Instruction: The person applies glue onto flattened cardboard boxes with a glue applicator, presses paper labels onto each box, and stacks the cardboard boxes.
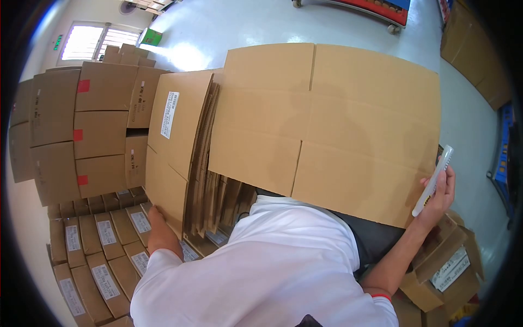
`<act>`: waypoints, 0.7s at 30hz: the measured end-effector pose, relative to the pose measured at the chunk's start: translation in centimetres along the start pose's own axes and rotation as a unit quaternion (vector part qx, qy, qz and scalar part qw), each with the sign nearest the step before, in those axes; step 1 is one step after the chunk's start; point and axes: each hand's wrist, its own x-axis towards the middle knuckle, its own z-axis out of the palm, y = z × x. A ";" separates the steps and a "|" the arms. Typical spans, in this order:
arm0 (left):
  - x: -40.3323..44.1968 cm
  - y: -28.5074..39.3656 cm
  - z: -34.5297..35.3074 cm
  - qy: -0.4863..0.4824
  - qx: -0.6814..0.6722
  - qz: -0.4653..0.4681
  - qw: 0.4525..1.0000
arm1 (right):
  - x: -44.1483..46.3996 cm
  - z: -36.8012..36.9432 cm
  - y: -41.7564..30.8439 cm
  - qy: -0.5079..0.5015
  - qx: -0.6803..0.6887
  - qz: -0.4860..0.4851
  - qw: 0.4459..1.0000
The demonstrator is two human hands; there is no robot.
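Note:
A large flattened cardboard box (370, 109), with slots cut in its edges, spreads out in front of my body. My right hand (438, 193) is at its right edge, closed around a white marker-like stick (434, 180) with print on it. To the left stands a stack of flattened boxes (201, 163), the outermost flattened box (169, 147) carrying a white printed label (170, 115). My left hand (156, 213) grips the lower left edge of that labelled sheet, with most of its fingers hidden.
Closed cartons (101, 131) with red stickers are piled at the left. Below them sit rows of smaller labelled boxes (103, 272). An open carton (436, 272) stands at my lower right. A wheeled red rack (376, 13) is at the back.

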 end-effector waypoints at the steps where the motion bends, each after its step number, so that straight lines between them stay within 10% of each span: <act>1: -1.7 0.4 0.2 0.035 0.154 0.029 0.987 | 0.0 0.0 0.2 0.000 -0.001 -0.002 1.000; 6: -7.1 10.3 8.6 0.205 0.155 0.497 0.829 | -0.5 0.7 0.1 0.036 -0.012 -0.018 0.999; 10: -27.4 23.3 13.3 0.036 -0.092 0.770 0.631 | -1.9 -0.4 -0.5 0.067 -0.040 -0.034 0.996; 16: -58.8 26.2 17.2 -0.268 -0.149 0.875 0.374 | -5.5 -4.7 -1.5 0.175 -0.063 -0.035 0.982; 21: -74.9 20.0 23.4 -0.482 0.002 0.826 0.292 | -7.8 -7.0 -2.9 0.229 -0.032 -0.039 0.972</act>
